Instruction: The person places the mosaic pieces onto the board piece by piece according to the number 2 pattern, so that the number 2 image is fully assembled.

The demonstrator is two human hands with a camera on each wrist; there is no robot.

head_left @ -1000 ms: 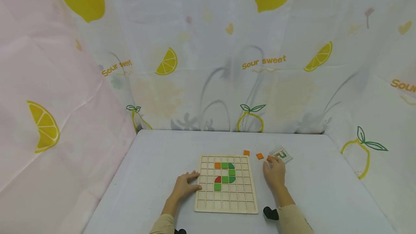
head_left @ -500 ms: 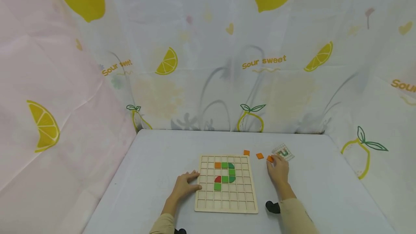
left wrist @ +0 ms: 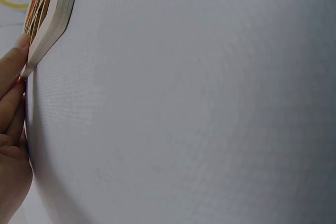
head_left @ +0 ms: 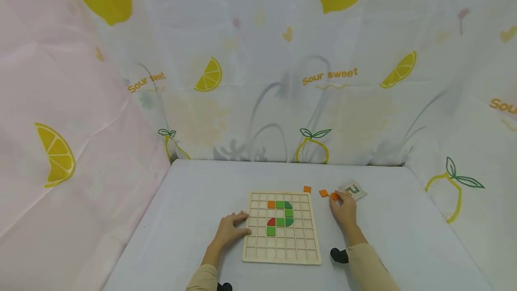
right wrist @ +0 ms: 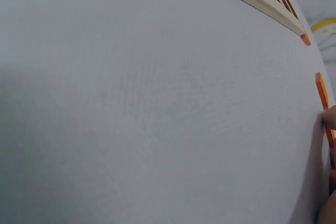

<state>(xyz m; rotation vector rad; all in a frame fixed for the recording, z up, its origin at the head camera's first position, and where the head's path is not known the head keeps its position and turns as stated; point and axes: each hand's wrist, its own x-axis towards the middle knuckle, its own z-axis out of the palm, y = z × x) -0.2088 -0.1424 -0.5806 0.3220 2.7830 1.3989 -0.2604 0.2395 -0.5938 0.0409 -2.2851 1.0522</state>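
The wooden grid board (head_left: pixel 282 248) lies flat on the table, several coloured tiles set in its cells. They include an orange square (head_left: pixel 271 204), a red quarter-circle (head_left: pixel 272 222) and green pieces (head_left: pixel 288 213). My left hand (head_left: pixel 229 230) rests at the board's left edge, thumb and fingers spread; in the left wrist view the thumb (left wrist: pixel 16 59) touches the rim. Right of the board, my right hand (head_left: pixel 344 210) pinches an orange square tile (head_left: pixel 334 196) low at the table. The right wrist view catches only its fingertips on the tile (right wrist: pixel 329 135), at the frame edge.
Two more orange tiles lie beyond the board's far right corner, one loose tile (head_left: pixel 324 193) and another tile (head_left: pixel 307 189) by the board. A small pattern card (head_left: pixel 353 189) lies just past the right hand. Fabric walls (head_left: pixel 258 116) border the white table (head_left: pixel 194 192).
My right hand first shifted right, off the card's near edge, then slightly left with the orange tile toward the loose one. The card slid slightly right. The left hand and board stayed put.
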